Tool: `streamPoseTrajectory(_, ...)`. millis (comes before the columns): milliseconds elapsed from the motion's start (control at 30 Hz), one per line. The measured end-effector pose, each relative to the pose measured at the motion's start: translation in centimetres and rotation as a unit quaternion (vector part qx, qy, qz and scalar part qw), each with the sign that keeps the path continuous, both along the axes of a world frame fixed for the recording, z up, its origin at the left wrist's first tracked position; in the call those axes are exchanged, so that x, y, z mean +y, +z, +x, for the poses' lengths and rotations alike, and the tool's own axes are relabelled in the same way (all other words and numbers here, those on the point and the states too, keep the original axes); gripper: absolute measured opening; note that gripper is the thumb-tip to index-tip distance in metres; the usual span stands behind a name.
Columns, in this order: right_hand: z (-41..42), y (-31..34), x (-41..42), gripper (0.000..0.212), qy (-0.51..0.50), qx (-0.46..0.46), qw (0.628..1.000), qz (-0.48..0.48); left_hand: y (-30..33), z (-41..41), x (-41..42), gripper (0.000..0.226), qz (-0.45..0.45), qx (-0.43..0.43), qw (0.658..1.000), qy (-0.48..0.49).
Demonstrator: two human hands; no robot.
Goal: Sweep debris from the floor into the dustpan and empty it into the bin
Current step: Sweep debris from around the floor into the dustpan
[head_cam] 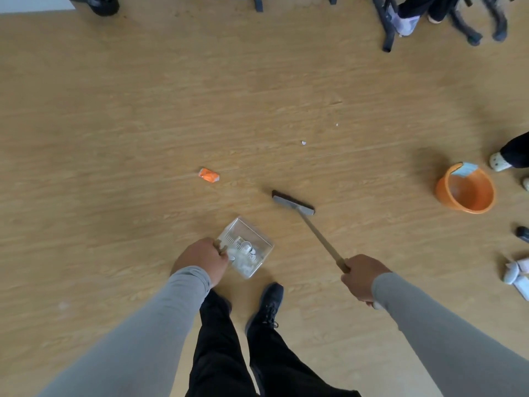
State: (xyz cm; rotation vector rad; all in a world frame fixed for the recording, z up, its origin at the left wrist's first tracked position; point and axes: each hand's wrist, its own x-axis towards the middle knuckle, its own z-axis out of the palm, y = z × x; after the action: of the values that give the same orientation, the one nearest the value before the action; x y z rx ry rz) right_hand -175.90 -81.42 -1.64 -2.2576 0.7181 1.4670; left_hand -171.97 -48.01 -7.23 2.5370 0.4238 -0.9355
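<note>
Grey sleeves fill the bottom of my view, with black trousers (pixel 269 353) and one dark shoe (pixel 267 306) planted on the wooden floor (pixel 114 110) between them. From my end I see the left hand (pixel 200 260) with its fingers curled round the handle of the dustpan (pixel 246 247), gripping it; the handle itself is mostly hidden under the hand. That dustpan is clear plastic, sits just ahead of the shoe, and carries a small heap of white scraps (pixel 243 257) inside.

On the other side the right hand (pixel 362 277) has its fingers clenched round the upper end of the broom stick (pixel 322 239), grasping it firmly. Its stick slants forward and to the left down to the broom head (pixel 293 202), a grey bar with dark bristles that lies near the floor just beyond the dustpan, apart from it.

Debris on the floor: an orange wrapper (pixel 209 175) lies ahead and left of the broom head, well apart from the dustpan, and two tiny white bits (pixel 303 143) lie farther out to the right. I cannot tell what those bits are.

Off to the right stands the orange bin (pixel 465 190), upright, with a pale blue piece of paper (pixel 465 169) resting at its far rim. Beyond it I see other people's feet and shoes, and dark chair legs (pixel 386 24) line the top edge.
</note>
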Motion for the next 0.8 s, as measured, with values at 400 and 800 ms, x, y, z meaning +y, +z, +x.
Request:
streamPoseTrajectory(400, 0.7, 7.1, -8.8, 0.038, -0.095, -0.05, 0.994, 0.036, 0.2, 0.8, 0.6, 0.01, -0.01, -0.004, 1.0, 0.008)
streamPoseTrajectory(800, 0.5, 5.2, -3.2, 0.041, -0.033, 0.034, 0.996, 0.08, 0.2, 1.0, 0.4, 0.014, -0.002, -0.011, 1.0, -0.003)
